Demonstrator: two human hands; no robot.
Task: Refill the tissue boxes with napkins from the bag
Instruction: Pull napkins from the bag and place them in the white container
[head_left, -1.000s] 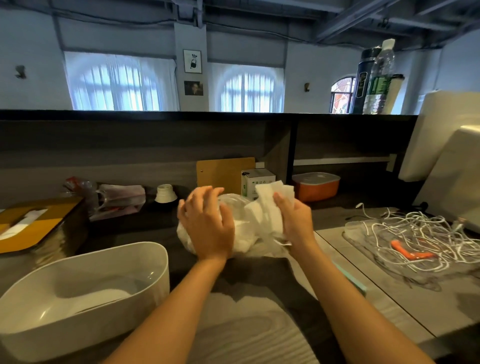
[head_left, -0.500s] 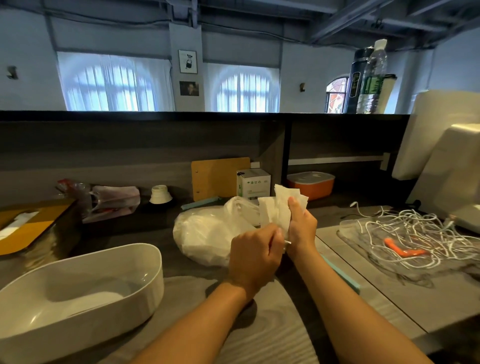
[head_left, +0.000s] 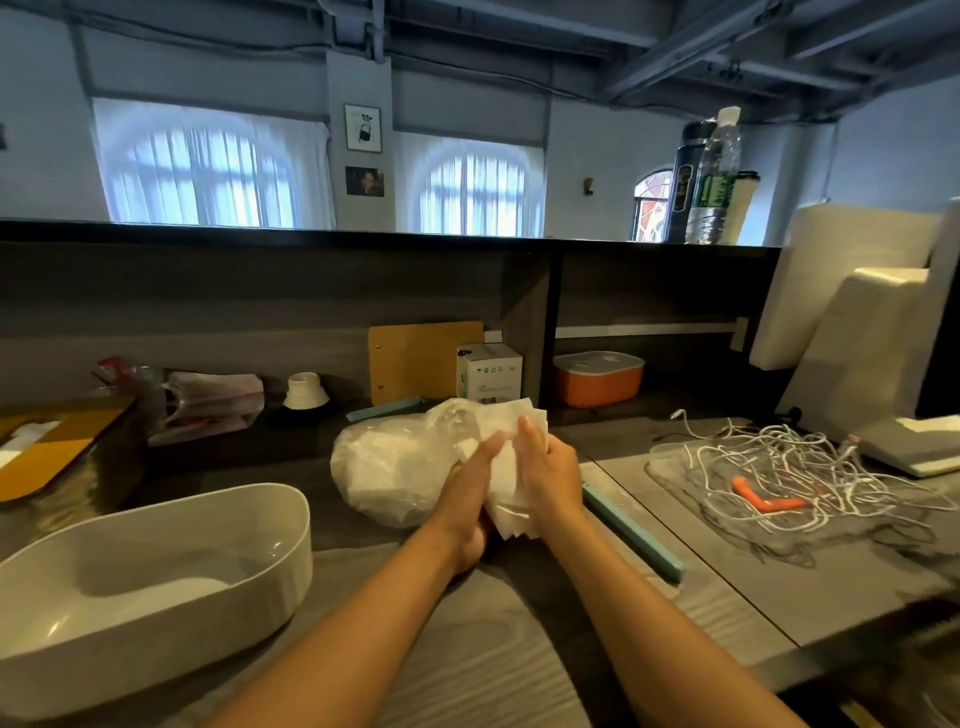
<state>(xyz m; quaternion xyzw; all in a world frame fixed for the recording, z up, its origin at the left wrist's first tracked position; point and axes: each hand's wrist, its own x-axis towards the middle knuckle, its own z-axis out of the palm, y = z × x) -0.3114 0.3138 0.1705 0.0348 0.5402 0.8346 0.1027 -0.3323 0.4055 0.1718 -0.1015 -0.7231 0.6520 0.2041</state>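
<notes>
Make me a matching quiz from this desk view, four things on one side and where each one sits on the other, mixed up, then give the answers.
Things:
1. napkin stack
2. white tub
3. orange container
4. tangled white cables

Places:
A. on the desk at far right
B. near left, on the desk
C. pressed between both hands
D. in the right-hand compartment under the counter

Pairs: 1-C, 2-B, 3-D, 4-A

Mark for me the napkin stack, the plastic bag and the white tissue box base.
napkin stack (head_left: 506, 480), head view, on the white paper showing between the two hands.
plastic bag (head_left: 389, 467), head view, on its bulging left side.
white tissue box base (head_left: 249, 564), head view, on its outer front wall.
</notes>
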